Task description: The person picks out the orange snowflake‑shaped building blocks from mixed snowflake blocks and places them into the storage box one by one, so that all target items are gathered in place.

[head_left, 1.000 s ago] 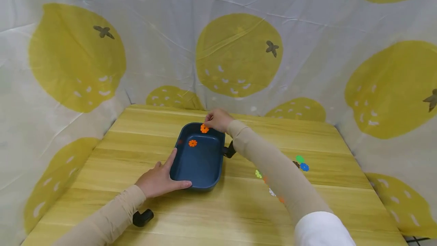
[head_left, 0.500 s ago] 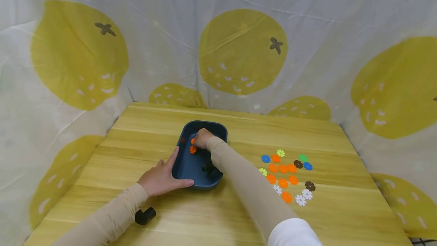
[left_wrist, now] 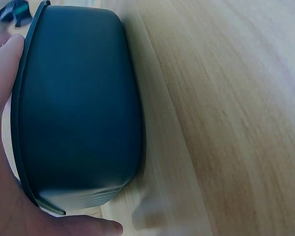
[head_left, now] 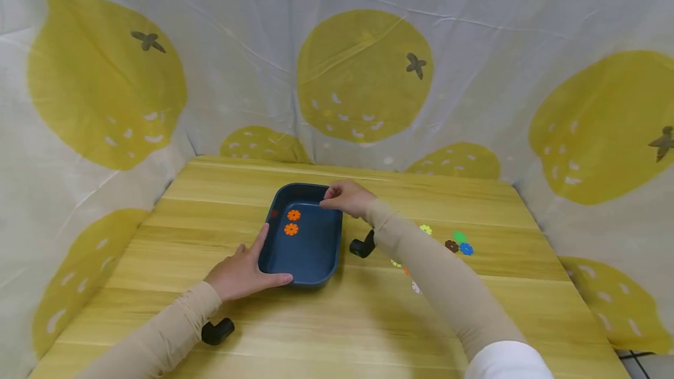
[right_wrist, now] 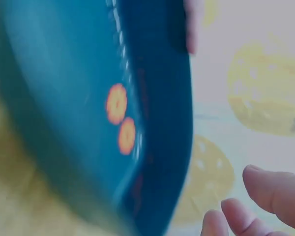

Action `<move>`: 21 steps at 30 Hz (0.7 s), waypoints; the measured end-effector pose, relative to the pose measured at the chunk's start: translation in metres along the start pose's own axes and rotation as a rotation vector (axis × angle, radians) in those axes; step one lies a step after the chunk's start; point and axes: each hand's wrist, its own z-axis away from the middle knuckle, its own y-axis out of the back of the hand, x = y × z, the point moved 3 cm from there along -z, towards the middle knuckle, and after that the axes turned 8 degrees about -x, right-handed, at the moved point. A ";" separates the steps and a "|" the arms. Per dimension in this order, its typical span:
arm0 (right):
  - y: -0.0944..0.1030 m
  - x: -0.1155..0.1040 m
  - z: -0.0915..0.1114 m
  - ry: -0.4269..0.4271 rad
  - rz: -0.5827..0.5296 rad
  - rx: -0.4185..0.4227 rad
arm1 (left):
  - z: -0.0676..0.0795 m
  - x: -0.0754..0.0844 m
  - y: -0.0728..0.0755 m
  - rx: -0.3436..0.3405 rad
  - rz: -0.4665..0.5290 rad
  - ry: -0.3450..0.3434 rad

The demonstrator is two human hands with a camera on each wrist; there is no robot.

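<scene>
The tray (head_left: 302, 259) sits level on the table (head_left: 316, 344), dark blue, its long sides running away from the person. On its floor, by the left wall and toward the far end, a far orange disc (head_left: 293, 215) and a near orange disc (head_left: 291, 229) lie flat, one just beyond the other; I can't make out whether their edges touch.

The left hand (head_left: 242, 274) is at the tray's near left corner, spread wide, with a finger against the left wall and the thumb at the near rim. Its fingers look straight rather than wrapped round anything.

The right hand (head_left: 350, 199) is at the tray's far right corner, fingers loosely bent, a gap showing between the tips and nothing held that I can see. I can't tell whether it brushes the rim.

To the right of the tray, past the right sleeve (head_left: 434, 271), a green disc (head_left: 460, 237), a brown disc (head_left: 451, 246) and a blue disc (head_left: 466, 249) lie close together. A white disc (head_left: 416, 288) peeks out on the tray's side of that sleeve. Behind the tray and to both sides hangs a pale cloth (head_left: 237, 92) printed with big yellow lemons.
</scene>
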 end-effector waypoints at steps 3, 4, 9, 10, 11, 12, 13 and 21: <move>0.026 0.025 0.025 -0.049 -0.045 0.017 | 0.001 -0.001 0.001 0.001 0.002 -0.001; 0.033 0.036 0.032 -0.069 -0.054 0.028 | 0.001 -0.001 0.001 0.000 0.005 -0.004; 0.061 0.095 0.063 -0.178 -0.024 0.078 | 0.002 0.000 0.001 -0.005 0.011 -0.002; 0.063 0.106 0.068 -0.198 -0.017 0.084 | 0.002 0.000 0.002 -0.004 0.009 -0.001; 0.065 0.118 0.072 -0.217 -0.007 0.086 | 0.002 0.000 0.002 -0.003 0.007 0.001; 0.065 0.128 0.075 -0.235 0.000 0.084 | 0.002 0.000 0.002 -0.002 0.005 0.003; 0.065 0.137 0.078 -0.255 0.005 0.082 | 0.002 0.001 0.002 0.000 0.002 0.004; 0.056 0.172 0.092 -0.288 0.092 0.067 | 0.000 0.002 0.000 0.003 0.016 -0.021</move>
